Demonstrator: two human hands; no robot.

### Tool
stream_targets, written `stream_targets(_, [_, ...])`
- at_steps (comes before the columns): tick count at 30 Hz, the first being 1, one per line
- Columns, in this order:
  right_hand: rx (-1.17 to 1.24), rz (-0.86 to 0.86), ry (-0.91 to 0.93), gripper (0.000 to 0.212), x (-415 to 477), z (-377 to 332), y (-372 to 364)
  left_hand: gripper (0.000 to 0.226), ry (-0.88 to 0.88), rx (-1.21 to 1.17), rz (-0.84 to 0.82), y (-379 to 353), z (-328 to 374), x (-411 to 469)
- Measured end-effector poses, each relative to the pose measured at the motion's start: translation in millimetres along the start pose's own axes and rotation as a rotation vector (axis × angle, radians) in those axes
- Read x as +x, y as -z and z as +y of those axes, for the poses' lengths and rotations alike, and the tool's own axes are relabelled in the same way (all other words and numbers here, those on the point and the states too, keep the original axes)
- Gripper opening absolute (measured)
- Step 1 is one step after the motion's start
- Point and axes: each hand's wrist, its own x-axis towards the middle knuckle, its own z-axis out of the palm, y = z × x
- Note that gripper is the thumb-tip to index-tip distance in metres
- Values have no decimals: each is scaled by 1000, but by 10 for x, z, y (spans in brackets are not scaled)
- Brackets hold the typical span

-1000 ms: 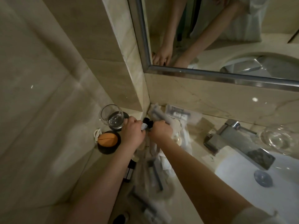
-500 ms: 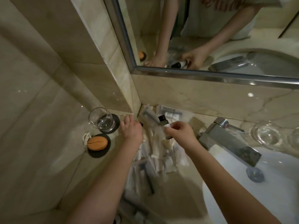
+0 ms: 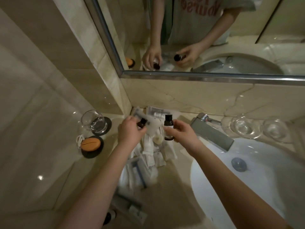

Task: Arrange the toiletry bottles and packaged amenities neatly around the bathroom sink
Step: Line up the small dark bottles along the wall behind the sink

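I have a bottle [image 3: 168,128] pinched in my right hand [image 3: 180,131], another [image 3: 141,123] in my left hand [image 3: 131,132]; next, standing them by the packets [image 3: 149,156] at 12 o'clock.

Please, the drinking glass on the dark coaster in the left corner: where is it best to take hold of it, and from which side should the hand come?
Probably grip the drinking glass around its side wall, fingers wrapping the round body, coming from the right front. It stands upright on its coaster, mouth open upward, and the tiled wall closes off its left and back.
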Motion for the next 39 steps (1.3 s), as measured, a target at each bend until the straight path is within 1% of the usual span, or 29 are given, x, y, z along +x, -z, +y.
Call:
stream_targets(3, [-12,59,56,15,-261,-36,210,16,56,-437,-76,30,275,-280])
stream_targets(5, [4,77,87,16,-472,-65,388,16,46,-603,-127,-9,465,-425])
stream_targets(7, [-29,111,132,17,-682,-80,604,21,14,-708,-178,-77,678,-555])
stream_targets(10, [-65,177,174,19,-995,-75,948,15,-66,-825,-232,-209,1028,-732])
stream_targets(11, [-59,212,169,20,-1083,-47,1074,13,-95,-849,-261,-249,1160,-791])
stream_targets(13, [-50,290,145,16,-1260,1,1327,13,-131,-905,-337,-337,1431,-910])
stream_targets(15, [-49,367,120,15,-1421,63,1595,20,-140,-970,-427,-437,1696,-1033])
stream_targets(17, [-40,420,107,20,-1576,119,1856,24,-169,-969,-495,-558,1950,-1143])
stream_targets(19, [-23,459,112,22,-1720,172,2114,17,-213,-935,-529,-667,2207,-1242])
stream_targets(24, [-134,591,111,20,-2013,263,2790,10,-265,-922,-532,-861,2897,-1452])
stream_targets(26, [-132,641,88,16,-2088,299,3070,10,-266,-911,-532,-967,3151,-1499])
stream_targets(29, [-171,718,79,15,-2142,350,3479,18,-276,-876,-530,-1131,3494,-1535])
stream_targets(34, [-337,806,1,24,-2107,379,4097,29,-323,-778,-467,-1409,4041,-1491])
stream_targets(37, [-450,844,-22,19,-2008,390,4412,32,-328,-721,-414,-1584,4364,-1412])
stream_targets(39, [-527,865,-33,20,-1911,416,4605,30,-340,-685,-402,-1694,4572,-1350])
